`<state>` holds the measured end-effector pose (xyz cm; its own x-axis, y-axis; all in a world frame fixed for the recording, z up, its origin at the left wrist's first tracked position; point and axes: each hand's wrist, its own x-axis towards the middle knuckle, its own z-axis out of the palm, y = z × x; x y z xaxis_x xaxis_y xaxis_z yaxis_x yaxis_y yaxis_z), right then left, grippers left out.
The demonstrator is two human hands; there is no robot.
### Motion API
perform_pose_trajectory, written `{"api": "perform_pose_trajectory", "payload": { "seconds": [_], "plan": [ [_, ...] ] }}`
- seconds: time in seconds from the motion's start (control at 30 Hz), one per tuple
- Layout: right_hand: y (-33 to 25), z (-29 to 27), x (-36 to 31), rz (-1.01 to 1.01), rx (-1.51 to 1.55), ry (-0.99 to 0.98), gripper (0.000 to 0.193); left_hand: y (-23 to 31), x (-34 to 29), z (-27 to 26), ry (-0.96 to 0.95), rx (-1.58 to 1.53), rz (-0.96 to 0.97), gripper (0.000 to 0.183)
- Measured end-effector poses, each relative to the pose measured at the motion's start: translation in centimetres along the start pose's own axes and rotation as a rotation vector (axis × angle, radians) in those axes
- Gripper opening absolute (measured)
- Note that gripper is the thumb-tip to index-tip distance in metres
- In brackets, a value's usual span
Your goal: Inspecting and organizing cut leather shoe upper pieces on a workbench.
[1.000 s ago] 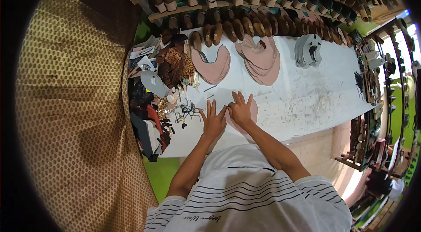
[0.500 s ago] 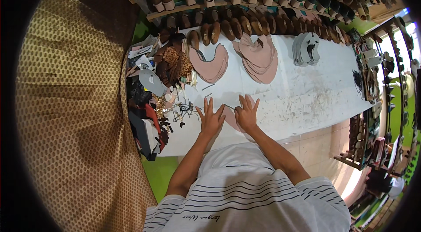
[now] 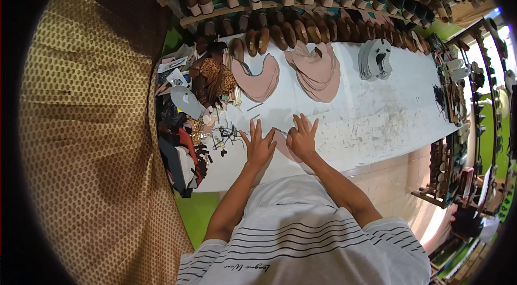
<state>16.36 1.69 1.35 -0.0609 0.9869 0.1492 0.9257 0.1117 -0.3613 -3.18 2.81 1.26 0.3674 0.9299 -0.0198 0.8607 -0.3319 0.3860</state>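
Observation:
A pink shoe-upper piece (image 3: 284, 146) with a dark strip along its upper edge lies on the white table between my two hands. My left hand (image 3: 259, 147) rests at its left end, fingers spread; the index tip and thumb touch the piece's side. At the dark edge on the right, my right hand (image 3: 302, 139) has thumb and bent index finger pinched together, its other fingers stretched out. Part of the piece is hidden beneath the right hand. Farther back lie a stack of curved pink upper pieces (image 3: 258, 84) and a second, larger pink stack (image 3: 319, 81).
Grey cut pieces (image 3: 372, 61) are stacked at the far right of the white table (image 3: 371, 123). Scraps, leopard-print material (image 3: 214, 72) and black cords (image 3: 226, 137) crowd its left end. Shoes line the back edge and the racks (image 3: 288, 2) behind. A patterned curtain (image 3: 97, 123) hangs at left.
Both hands stay in almost the same place on the pink piece. The fingers of my right hand have shifted very slightly; nothing has been let go.

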Motion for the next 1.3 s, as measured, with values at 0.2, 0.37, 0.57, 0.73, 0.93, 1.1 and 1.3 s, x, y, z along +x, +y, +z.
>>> {"api": "perform_pose_trajectory", "payload": {
  "seconds": [0.2, 0.37, 0.57, 0.73, 0.93, 1.1, 1.3],
  "plan": [
    [0.0, 0.4, -0.3, 0.016, -0.012, 0.016, 0.013, 0.5, 0.3, -0.4, -0.007, 0.043, 0.027, 0.052],
    [0.2, 0.4, -0.3, 0.0, -0.063, -0.063, 0.017, 0.8, 0.6, -0.5, 0.015, 0.099, 0.082, 0.051],
    [0.2, 0.6, -0.4, -0.009, -0.087, -0.038, 0.017, 1.0, 0.7, 0.0, 0.037, 0.126, 0.122, 0.053],
    [0.0, 0.5, -0.4, 0.022, -0.046, -0.048, 0.016, 0.6, 0.4, 0.9, 0.083, 0.128, 0.158, 0.045],
    [-0.2, 1.1, -0.7, 0.095, 0.047, -0.054, 0.014, 0.9, 0.6, 0.3, 0.02, 0.082, 0.08, 0.048],
    [-0.3, 1.4, -0.8, 0.12, 0.067, -0.051, 0.014, 0.1, 0.8, 0.2, -0.015, 0.02, 0.067, 0.051],
    [-0.6, 1.4, -0.9, 0.124, 0.038, -0.091, 0.014, 0.0, 0.9, -0.3, -0.056, -0.004, 0.036, 0.058]
  ]
}}
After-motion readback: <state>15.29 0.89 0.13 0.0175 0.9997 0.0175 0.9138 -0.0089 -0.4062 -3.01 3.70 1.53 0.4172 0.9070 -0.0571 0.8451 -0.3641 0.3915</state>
